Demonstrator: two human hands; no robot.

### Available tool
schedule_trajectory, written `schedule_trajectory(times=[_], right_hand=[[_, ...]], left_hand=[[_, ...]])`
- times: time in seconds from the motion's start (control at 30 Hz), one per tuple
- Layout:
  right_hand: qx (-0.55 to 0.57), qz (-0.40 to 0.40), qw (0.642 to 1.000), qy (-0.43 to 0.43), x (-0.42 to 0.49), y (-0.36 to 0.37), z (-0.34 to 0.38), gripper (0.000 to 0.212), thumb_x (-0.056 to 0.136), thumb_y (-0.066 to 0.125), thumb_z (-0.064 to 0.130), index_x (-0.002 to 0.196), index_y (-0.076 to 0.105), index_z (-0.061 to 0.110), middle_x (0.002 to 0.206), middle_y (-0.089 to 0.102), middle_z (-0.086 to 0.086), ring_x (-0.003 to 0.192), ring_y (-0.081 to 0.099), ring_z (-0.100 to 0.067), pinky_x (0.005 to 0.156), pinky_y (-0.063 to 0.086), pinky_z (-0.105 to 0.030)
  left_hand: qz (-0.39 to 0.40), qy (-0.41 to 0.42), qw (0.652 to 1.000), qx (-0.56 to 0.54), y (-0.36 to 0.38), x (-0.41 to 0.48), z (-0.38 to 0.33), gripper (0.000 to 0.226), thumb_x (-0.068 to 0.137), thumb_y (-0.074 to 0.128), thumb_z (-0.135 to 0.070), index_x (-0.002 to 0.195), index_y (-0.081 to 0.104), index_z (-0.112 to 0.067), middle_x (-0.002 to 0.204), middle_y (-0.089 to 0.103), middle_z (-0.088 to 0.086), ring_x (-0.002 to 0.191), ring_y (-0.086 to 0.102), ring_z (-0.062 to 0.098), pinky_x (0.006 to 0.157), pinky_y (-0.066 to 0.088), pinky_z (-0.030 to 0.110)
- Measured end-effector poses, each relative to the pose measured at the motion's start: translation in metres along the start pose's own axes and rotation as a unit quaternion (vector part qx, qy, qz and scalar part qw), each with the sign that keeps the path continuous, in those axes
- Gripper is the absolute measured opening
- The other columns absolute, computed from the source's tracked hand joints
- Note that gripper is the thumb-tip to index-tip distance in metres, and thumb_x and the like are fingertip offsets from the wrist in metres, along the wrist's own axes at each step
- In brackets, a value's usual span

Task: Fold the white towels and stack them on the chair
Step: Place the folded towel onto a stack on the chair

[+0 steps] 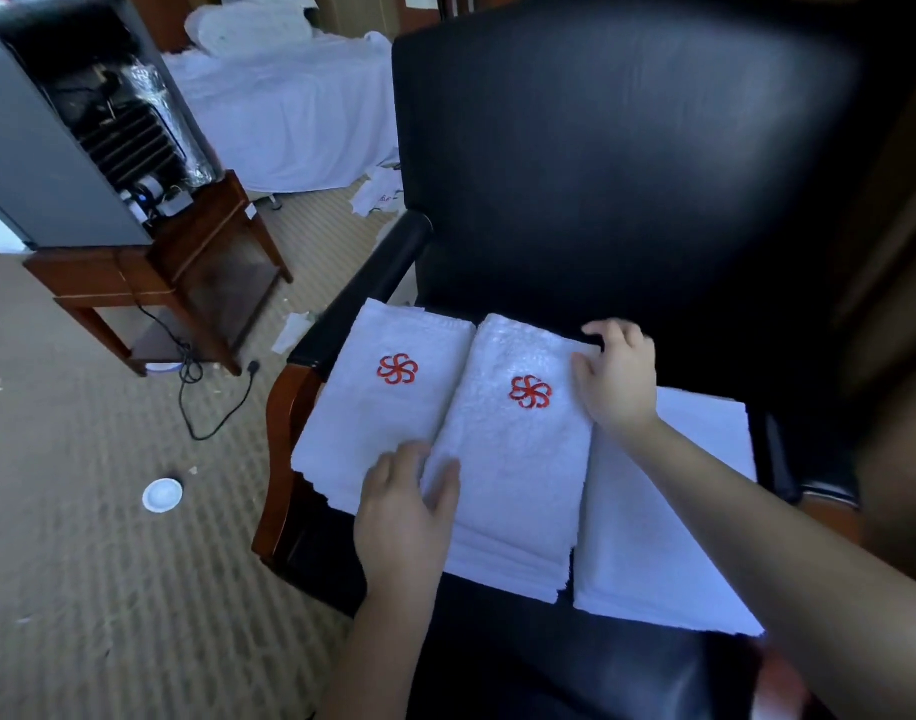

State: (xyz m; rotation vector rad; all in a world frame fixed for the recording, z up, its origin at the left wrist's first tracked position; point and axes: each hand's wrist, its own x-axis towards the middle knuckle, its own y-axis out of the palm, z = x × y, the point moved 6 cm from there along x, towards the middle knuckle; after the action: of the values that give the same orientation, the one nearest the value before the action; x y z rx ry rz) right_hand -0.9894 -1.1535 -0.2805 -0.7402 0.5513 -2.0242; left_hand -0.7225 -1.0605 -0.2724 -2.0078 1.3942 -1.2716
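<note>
Three folded white towels lie side by side on the seat of a black leather chair (pixel 627 148). The left towel (pixel 373 407) and the middle towel (pixel 513 459) each show a red flower emblem. The right towel (pixel 653 537) is plain and partly under my right forearm. My left hand (pixel 404 511) rests flat on the near left edge of the middle towel, thumb on top. My right hand (pixel 619 376) lies on the middle towel's far right corner, fingers bent over its edge.
The chair has wooden arms with black pads (pixel 362 298). To the left, a small fridge (pixel 56 137) stands on a wooden stand (pixel 186 272), its cable trailing on the carpet. A white lid (pixel 162 495) and paper scraps lie on the floor. A bed (pixel 289 111) is behind.
</note>
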Motion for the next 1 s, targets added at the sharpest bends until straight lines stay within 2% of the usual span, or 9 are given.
schedule_trajectory(times=[0.07, 0.13, 0.23, 0.3, 0.37, 0.4, 0.7, 0.87, 1.0], right_hand=[[-0.021, -0.020, 0.993, -0.114, -0.009, -0.001, 0.024, 0.027, 0.088, 0.059, 0.008, 0.115, 0.064, 0.009, 0.124, 0.055, -0.010, 0.116, 0.046, -0.028, 0.092, 0.039, -0.032], [-0.041, 0.058, 0.985, -0.160, -0.014, 0.015, 0.041, 0.028, 0.093, 0.058, 0.017, 0.120, 0.063, 0.009, 0.129, 0.055, -0.011, 0.119, 0.045, -0.031, 0.099, 0.038, -0.041], [-0.135, 0.224, 0.958, -0.119, -0.018, 0.047, 0.039, 0.046, 0.102, 0.040, 0.036, 0.146, 0.039, 0.022, 0.157, 0.027, -0.007, 0.144, 0.021, -0.032, 0.117, 0.012, -0.042], [-0.182, 0.272, 0.938, -0.109, -0.023, 0.063, 0.029, 0.052, 0.103, 0.028, 0.042, 0.153, 0.019, 0.030, 0.163, 0.007, 0.001, 0.149, 0.000, -0.025, 0.119, -0.004, -0.041], [-0.198, 0.275, 0.933, -0.120, -0.028, 0.076, 0.020, 0.053, 0.104, 0.021, 0.043, 0.154, 0.010, 0.033, 0.163, -0.001, 0.005, 0.149, -0.008, -0.021, 0.118, -0.010, -0.039], [-0.197, 0.268, 0.935, -0.125, -0.030, 0.081, 0.017, 0.052, 0.104, 0.020, 0.043, 0.154, 0.009, 0.034, 0.163, -0.002, 0.006, 0.149, -0.009, -0.019, 0.118, -0.012, -0.039], [-0.151, 0.252, 0.948, -0.118, -0.032, 0.088, -0.004, 0.050, 0.104, 0.023, 0.040, 0.153, 0.015, 0.035, 0.162, 0.002, 0.010, 0.149, -0.008, -0.015, 0.118, -0.013, -0.035], [-0.163, 0.283, 0.941, -0.095, -0.028, 0.085, 0.003, 0.051, 0.104, 0.023, 0.041, 0.154, 0.013, 0.035, 0.162, 0.000, 0.009, 0.149, -0.009, -0.015, 0.118, -0.012, -0.036], [-0.146, 0.310, 0.936, -0.081, -0.026, 0.067, 0.013, 0.053, 0.103, 0.029, 0.043, 0.154, 0.015, 0.034, 0.163, 0.002, 0.007, 0.149, -0.007, -0.016, 0.119, -0.009, -0.037]], left_hand=[[0.031, 0.122, 0.990, -0.057, 0.008, 0.012, -0.021, 0.031, 0.091, 0.060, -0.032, 0.113, 0.067, -0.012, 0.101, 0.063, 0.000, 0.096, 0.055, 0.016, 0.076, 0.048, 0.023], [0.101, 0.186, 0.974, -0.080, 0.028, 0.024, -0.039, 0.040, 0.095, 0.048, -0.033, 0.124, 0.063, -0.010, 0.121, 0.062, 0.003, 0.117, 0.052, 0.019, 0.097, 0.044, 0.025], [0.205, 0.201, 0.958, 0.008, 0.069, 0.027, -0.043, 0.060, 0.094, 0.031, -0.043, 0.141, 0.049, -0.011, 0.147, 0.047, 0.006, 0.141, 0.036, 0.024, 0.115, 0.031, 0.037], [0.254, 0.189, 0.947, 0.055, 0.090, 0.018, -0.030, 0.069, 0.093, 0.016, -0.051, 0.152, 0.029, -0.018, 0.160, 0.023, -0.001, 0.149, 0.013, 0.018, 0.122, 0.011, 0.037], [0.254, 0.171, 0.950, 0.064, 0.101, 0.011, -0.016, 0.068, 0.092, 0.010, -0.052, 0.155, 0.017, -0.025, 0.162, 0.009, -0.008, 0.150, -0.001, 0.011, 0.121, -0.005, 0.030], [0.242, 0.167, 0.954, 0.063, 0.103, 0.009, -0.012, 0.067, 0.093, 0.012, -0.051, 0.154, 0.018, -0.026, 0.162, 0.009, -0.008, 0.150, -0.001, 0.010, 0.120, -0.006, 0.029], [0.207, 0.167, 0.960, 0.082, 0.119, 0.002, -0.017, 0.060, 0.094, 0.030, -0.042, 0.148, 0.039, -0.017, 0.156, 0.033, 0.000, 0.147, 0.023, 0.019, 0.118, 0.011, 0.037], [0.280, 0.159, 0.943, 0.085, 0.114, 0.009, -0.023, 0.078, 0.085, 0.003, -0.053, 0.155, 0.016, -0.021, 0.163, 0.006, -0.005, 0.150, -0.003, 0.012, 0.118, -0.013, 0.027], [0.313, 0.199, 0.921, 0.118, 0.099, 0.016, -0.030, 0.089, 0.077, -0.009, -0.060, 0.156, 0.004, -0.021, 0.163, -0.003, -0.005, 0.149, -0.011, 0.013, 0.115, -0.017, 0.025]])
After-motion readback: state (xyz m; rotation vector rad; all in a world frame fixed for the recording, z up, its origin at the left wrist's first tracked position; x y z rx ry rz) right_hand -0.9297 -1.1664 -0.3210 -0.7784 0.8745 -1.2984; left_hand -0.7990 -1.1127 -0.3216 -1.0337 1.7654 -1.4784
